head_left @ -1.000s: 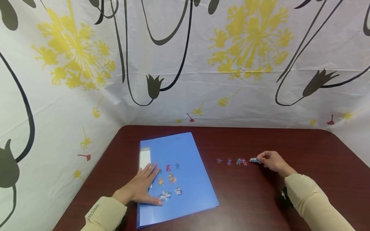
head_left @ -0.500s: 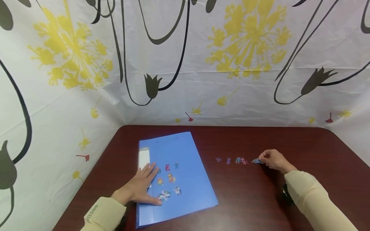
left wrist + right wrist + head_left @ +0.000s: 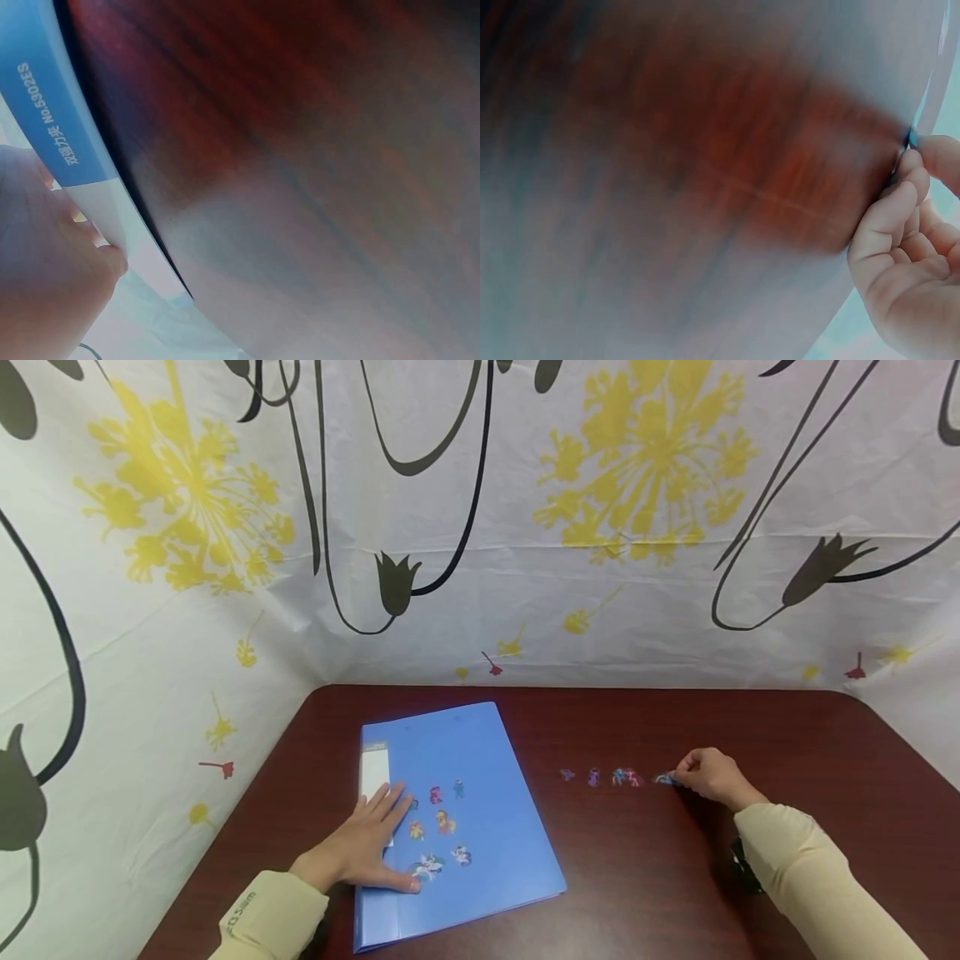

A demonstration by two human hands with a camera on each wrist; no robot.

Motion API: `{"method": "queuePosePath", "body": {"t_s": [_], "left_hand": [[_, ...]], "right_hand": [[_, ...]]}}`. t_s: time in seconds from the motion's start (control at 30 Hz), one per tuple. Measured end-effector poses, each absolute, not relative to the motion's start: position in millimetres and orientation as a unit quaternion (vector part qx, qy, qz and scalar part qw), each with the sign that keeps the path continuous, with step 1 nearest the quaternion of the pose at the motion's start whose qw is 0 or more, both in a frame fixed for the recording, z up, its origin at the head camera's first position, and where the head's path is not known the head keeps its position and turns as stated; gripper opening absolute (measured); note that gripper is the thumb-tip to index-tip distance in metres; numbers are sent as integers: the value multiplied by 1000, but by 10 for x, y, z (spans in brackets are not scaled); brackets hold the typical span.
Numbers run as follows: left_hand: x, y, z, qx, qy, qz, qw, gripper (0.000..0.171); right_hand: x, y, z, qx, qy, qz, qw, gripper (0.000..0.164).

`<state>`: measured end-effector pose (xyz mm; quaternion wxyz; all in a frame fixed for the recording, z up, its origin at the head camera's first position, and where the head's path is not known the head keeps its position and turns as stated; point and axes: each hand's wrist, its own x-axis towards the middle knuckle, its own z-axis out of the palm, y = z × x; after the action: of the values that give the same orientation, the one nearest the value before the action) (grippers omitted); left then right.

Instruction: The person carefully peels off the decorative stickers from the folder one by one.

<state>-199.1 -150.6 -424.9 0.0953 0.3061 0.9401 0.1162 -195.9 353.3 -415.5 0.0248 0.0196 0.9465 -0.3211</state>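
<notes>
My left hand [image 3: 367, 843] lies with spread fingers on a blue folder [image 3: 502, 843], over its left side near the white spine label [image 3: 375, 768]. Several small cartoon pony stickers, among them an orange one [image 3: 446, 822] and a white one [image 3: 427, 867], are on the cover. To the right, my right hand [image 3: 712, 775] pinches the right end of a light-blue sticker [image 3: 664, 779] between thumb and fingertips, low at the tabletop. The right wrist view shows a bit of blue [image 3: 913, 138] at those fingertips. Left of it, a purple sticker [image 3: 594, 777] and a pink one [image 3: 634, 778] lie in a row.
The dark red-brown wooden table [image 3: 637, 877] carries everything. Behind it and at the sides hangs a white curtain [image 3: 450, 527] with yellow and grey flower prints. Another small purple sticker [image 3: 567, 775] begins the row nearest the folder.
My right hand has shifted slightly right with the light-blue sticker, which now lies flatter against the table and apart from the pink one. My left hand stays on the folder.
</notes>
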Motion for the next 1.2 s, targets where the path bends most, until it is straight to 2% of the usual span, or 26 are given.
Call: {"method": "queuePosePath", "body": {"t_s": [0.73,0.93,1.2], "left_hand": [[-1976,-1542,-4280,297,943,113,95,116],[-1993,-1538,-4290,298,943,110,92,117],[-2011,-1517,-4298,307,941,113,88,116]], "right_hand": [[-1915,3508,-4130,28,932,-361,31,19],[-1966,3287,-4065,9,928,-373,2,19],[-2138,2726,-4008,-38,918,-394,-9,19]]}}
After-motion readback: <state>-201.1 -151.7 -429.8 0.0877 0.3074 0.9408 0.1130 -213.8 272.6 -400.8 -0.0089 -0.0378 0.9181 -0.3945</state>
